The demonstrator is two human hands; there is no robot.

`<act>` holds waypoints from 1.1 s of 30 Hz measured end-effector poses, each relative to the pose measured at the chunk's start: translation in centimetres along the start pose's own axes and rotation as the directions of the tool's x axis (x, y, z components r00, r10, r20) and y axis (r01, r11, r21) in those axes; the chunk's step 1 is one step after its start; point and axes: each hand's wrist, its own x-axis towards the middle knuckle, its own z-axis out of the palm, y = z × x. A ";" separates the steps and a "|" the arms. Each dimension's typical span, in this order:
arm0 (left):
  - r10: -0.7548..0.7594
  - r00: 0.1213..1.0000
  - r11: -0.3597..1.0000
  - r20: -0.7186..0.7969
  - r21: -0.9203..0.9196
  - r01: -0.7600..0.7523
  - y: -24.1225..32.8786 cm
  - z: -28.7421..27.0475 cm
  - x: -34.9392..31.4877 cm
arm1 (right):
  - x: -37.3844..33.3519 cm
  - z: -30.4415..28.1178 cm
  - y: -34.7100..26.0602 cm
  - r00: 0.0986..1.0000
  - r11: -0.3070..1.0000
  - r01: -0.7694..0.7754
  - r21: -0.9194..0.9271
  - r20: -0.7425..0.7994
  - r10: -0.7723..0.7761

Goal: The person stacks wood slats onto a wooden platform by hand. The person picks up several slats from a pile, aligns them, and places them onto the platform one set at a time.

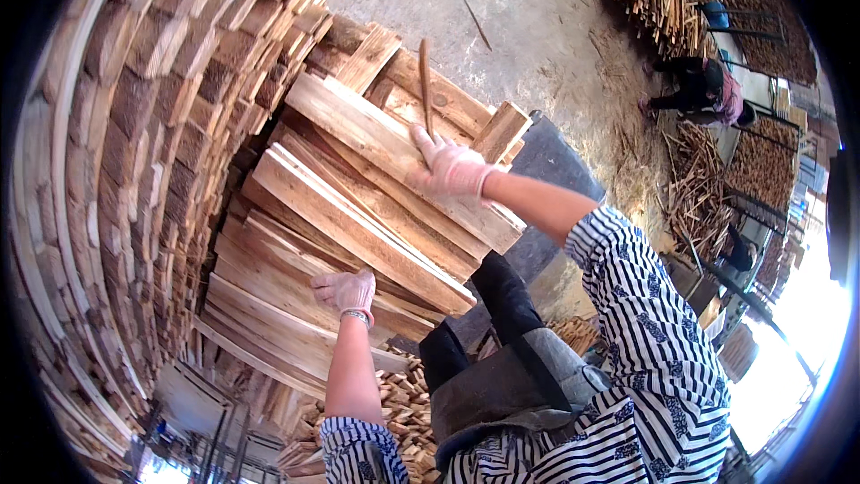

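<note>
A heap of long pale wooden planks point(358, 206) lies slanted in front of me. My right hand point(451, 168), in a light glove, rests on the top plank point(376, 130) and grips the lower end of a thin reddish-brown stick point(425, 81) that points away from me. My left hand point(346, 289), also gloved and with a band at the wrist, curls its fingers over the edge of a lower plank point(296, 305). A dark apron point(502, 376) and striped sleeves fill the lower right.
A tall curved wall of stacked wood pieces point(134, 170) rises at the left. Small wood offcuts point(403, 403) lie below the planks. On the concrete floor point(537, 9) at upper right a crouching person point(708, 85) works among piles of wood strips point(699, 188).
</note>
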 end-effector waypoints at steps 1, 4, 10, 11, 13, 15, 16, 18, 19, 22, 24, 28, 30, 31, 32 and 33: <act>-0.011 1.000 1.000 0.016 -0.022 0.011 -0.2 -0.5 0.0 | -1.7 -0.4 -2.4 0.999 1.000 -0.002 -0.015 -0.047 0.001; -0.031 0.999 0.997 0.026 -0.075 0.033 -0.1 -0.4 -0.4 | -1.4 3.8 -2.0 0.945 0.945 0.030 -0.326 -0.298 -0.133; 0.023 0.998 1.000 0.063 0.013 -0.024 0.0 -0.3 0.1 | -1.6 -5.3 -0.6 0.983 0.988 -0.063 -0.141 -0.180 0.037; 0.029 0.999 1.000 0.044 0.000 -0.029 -0.6 0.5 0.6 | -0.9 -5.9 1.4 0.971 0.980 0.014 -0.198 -0.231 -0.060; 0.043 0.999 0.999 0.029 -0.021 -0.043 -0.7 0.5 0.1 | 0.2 -7.5 2.2 0.979 0.981 -0.077 -0.180 -0.197 0.041; 0.082 0.995 0.993 0.054 -0.085 -0.077 -0.7 -0.6 -0.5 | 1.7 -5.3 2.7 0.947 0.982 -0.077 -0.171 -0.322 0.019; 0.075 0.996 0.996 0.043 -0.055 -0.072 -0.6 -0.6 -0.8 | 1.7 -3.4 2.0 0.961 0.994 -0.097 -0.056 -0.264 0.079; 0.054 0.998 0.998 0.041 -0.015 -0.054 -0.4 -1.0 -1.2 | 2.1 0.1 1.5 0.933 0.990 -0.027 -0.141 -0.359 -0.025; 0.041 0.998 0.999 0.056 -0.001 -0.041 -0.1 -1.0 -1.1 | 2.4 0.2 2.0 0.942 0.988 -0.027 -0.151 -0.334 -0.026; 0.087 0.993 0.996 0.077 -0.005 -0.087 -0.5 -1.2 -0.3 | 1.8 -1.5 1.7 0.957 0.992 -0.025 -0.122 -0.291 -0.011; 0.097 0.992 0.993 0.083 -0.080 -0.090 -0.2 -1.1 0.1 | 0.0 -0.5 -0.7 0.864 0.986 -0.044 -0.159 -0.502 -0.043; 0.085 0.996 0.996 0.020 0.037 -0.085 -1.3 0.5 0.4 | -7.8 7.2 -10.0 0.979 0.984 0.116 -0.135 -0.150 -0.136; 0.144 0.987 0.989 0.071 0.013 -0.145 -1.0 -1.3 -0.2 | -6.7 16.0 -8.7 0.875 0.950 0.183 -0.252 -0.399 -0.274; 0.180 0.976 0.978 0.123 -0.132 -0.164 -1.3 -1.7 -0.4 | -6.3 16.1 -9.4 0.898 0.959 0.199 -0.203 -0.354 -0.261; 0.180 0.973 0.976 0.145 -0.153 -0.157 -1.3 -2.5 -0.3 | -5.9 15.5 -9.6 0.922 0.969 0.197 -0.152 -0.307 -0.236; 0.170 0.966 0.975 0.193 -0.173 -0.137 -1.8 -3.0 -1.0 | -6.3 15.4 -9.2 0.949 0.977 0.184 -0.108 -0.238 -0.205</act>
